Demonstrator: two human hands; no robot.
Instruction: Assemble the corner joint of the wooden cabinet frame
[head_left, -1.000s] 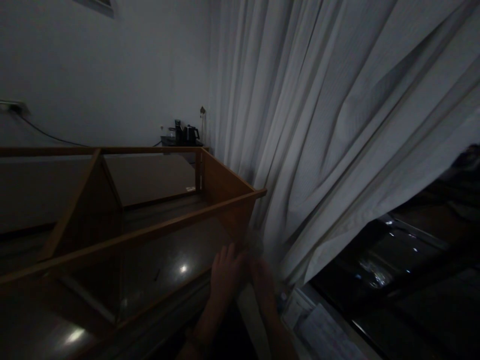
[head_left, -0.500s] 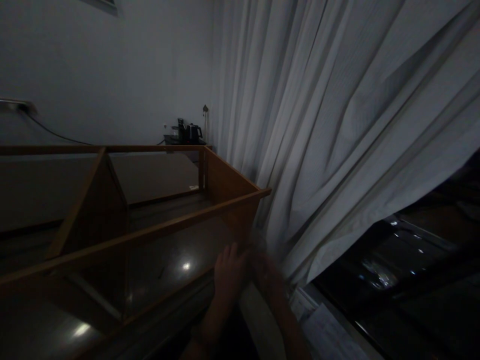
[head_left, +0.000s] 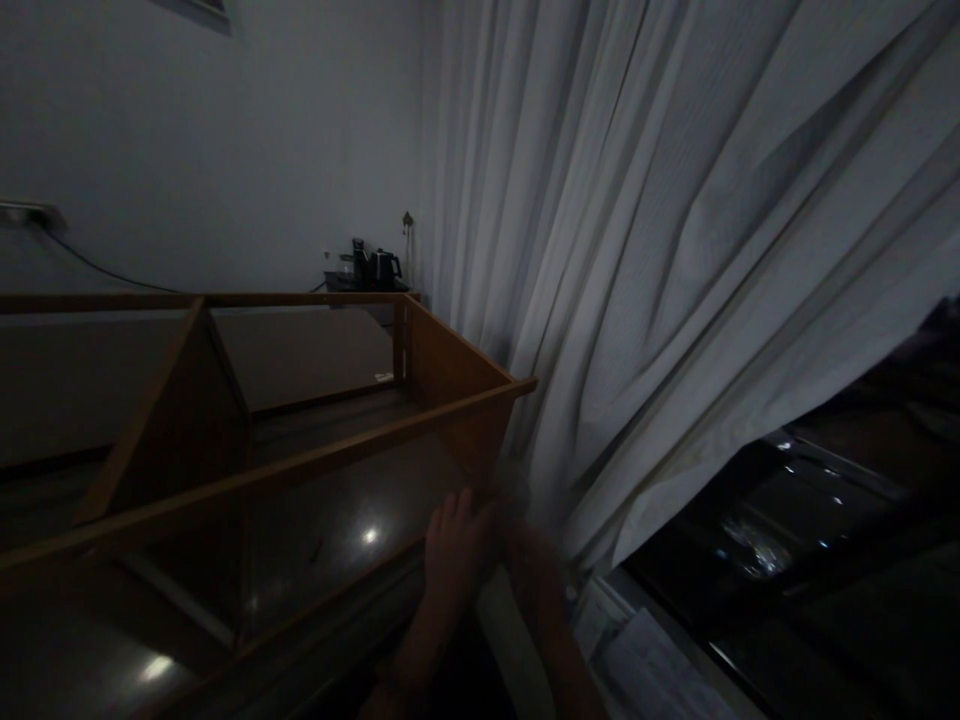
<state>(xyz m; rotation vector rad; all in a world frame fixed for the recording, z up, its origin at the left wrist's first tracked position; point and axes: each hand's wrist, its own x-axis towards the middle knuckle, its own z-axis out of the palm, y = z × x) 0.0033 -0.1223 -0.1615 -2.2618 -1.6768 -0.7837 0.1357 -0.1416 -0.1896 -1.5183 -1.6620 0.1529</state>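
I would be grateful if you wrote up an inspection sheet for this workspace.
Surface: glossy surface, dimly lit
Job's things: open wooden frame; smaller parts too dark to tell
Clutter: pale papers, lower right
Hands: left hand and right hand close together, near the frame's right corner; blurred, grip unclear
Cables: dark cable against the wall
Surroundings: pale curtain at right; black kettle at the back

Frame (head_left: 315, 455) left (curtain (head_left: 637, 250) right).

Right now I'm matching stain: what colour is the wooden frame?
Brown; the wooden frame shows best in the head view.
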